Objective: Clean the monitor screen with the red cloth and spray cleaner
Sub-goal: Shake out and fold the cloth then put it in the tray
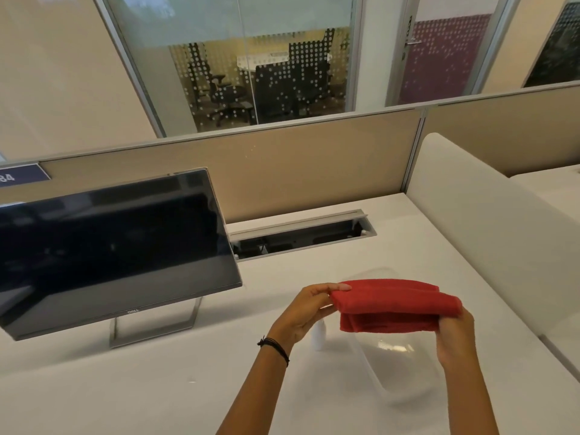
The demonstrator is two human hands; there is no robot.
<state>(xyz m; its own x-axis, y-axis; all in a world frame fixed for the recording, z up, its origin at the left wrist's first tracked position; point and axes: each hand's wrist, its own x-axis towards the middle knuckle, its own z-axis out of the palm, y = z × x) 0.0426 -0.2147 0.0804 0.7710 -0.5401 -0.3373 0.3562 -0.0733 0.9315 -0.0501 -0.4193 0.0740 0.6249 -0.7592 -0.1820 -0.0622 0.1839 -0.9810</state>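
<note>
Both hands, left hand [306, 312] and right hand [455, 335], pinched the folded red cloth [392, 306] between them. Spray bottle [319, 335] just beneath left palm: risk of toppling. Monitor [110, 246] stood far left.

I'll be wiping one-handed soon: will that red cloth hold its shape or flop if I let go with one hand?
Probably flops: the red cloth already sags between the left hand and right hand. Its folded layers would likely fall open. It looks light and plush, so easy to grip, unlikely to slip.
</note>
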